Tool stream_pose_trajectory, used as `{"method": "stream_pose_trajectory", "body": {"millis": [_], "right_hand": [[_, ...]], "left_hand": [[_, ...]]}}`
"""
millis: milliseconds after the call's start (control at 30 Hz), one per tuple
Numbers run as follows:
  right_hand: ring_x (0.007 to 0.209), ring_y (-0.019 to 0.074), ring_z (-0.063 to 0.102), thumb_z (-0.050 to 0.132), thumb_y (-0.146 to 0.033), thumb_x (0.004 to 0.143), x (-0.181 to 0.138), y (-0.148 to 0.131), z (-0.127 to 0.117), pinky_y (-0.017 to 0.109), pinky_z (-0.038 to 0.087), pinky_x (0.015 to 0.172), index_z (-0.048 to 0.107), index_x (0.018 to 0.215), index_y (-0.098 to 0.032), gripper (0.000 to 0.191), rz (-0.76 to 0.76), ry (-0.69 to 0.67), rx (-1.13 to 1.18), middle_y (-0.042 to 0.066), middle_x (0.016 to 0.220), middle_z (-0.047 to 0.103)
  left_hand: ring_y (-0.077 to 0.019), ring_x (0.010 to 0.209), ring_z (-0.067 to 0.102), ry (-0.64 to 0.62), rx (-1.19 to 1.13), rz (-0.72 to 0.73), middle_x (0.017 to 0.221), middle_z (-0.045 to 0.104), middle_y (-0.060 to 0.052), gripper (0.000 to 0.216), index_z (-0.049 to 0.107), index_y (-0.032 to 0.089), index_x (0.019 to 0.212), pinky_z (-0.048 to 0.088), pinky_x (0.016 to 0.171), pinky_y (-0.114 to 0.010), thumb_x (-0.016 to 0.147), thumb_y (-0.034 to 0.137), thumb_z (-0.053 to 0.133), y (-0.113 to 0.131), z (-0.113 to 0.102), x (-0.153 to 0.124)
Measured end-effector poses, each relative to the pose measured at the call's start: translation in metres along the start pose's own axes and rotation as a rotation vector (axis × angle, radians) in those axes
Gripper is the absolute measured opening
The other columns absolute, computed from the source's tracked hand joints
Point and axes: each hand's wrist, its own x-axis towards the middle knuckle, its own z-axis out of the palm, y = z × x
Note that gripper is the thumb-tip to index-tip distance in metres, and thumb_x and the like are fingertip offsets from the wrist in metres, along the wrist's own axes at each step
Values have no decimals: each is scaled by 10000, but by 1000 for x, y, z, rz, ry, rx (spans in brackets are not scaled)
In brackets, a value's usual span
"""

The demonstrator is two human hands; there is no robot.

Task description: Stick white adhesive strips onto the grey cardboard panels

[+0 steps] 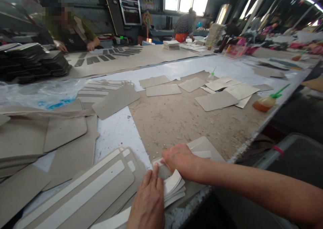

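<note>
My left hand (147, 202) lies low at the near table edge, fingers together over a fanned bundle of white strips (174, 187) that it holds. Just beyond it, my right hand (180, 160) is curled, its fingertips pinching the end of one white strip (156, 162) at the top of the bundle. Under the right hand lies a grey card (202, 143) with a white strip (202, 154) on it. To the left lie overlapping grey cards with long white strips stuck on them (83, 195).
Loose grey cards (217, 100) and stacks (22, 138) cover the long table. An orange glue bottle (264, 102) lies near the right edge, a smaller one (211, 75) farther back. Black stacks (30, 60) sit far left. Two people (75, 33) (184, 25) work beyond. A grey bin (297, 155) stands right.
</note>
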Motion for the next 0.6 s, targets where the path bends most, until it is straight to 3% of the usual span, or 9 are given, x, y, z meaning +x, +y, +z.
{"method": "stream_pose_trajectory", "body": {"millis": [367,600], "right_hand": [[803,265,671,457,-267,853,5,2,6,372,534,630,663,959,-165,254,-42,-26,-4,133,889,705],[805,257,671,552,-229,762,6,0,6,333,530,646,663,934,-159,216,-23,-56,-20,127,867,707]], "left_hand": [[-246,1265,372,-38,-32,-4,1369,414,-166,404,607,105,881,317,1038,-366,579,2,358,-4,-1,-1],[-256,1275,347,-117,-94,-48,1415,354,-133,437,598,97,934,267,1072,-373,578,-4,366,-6,-4,1]]}}
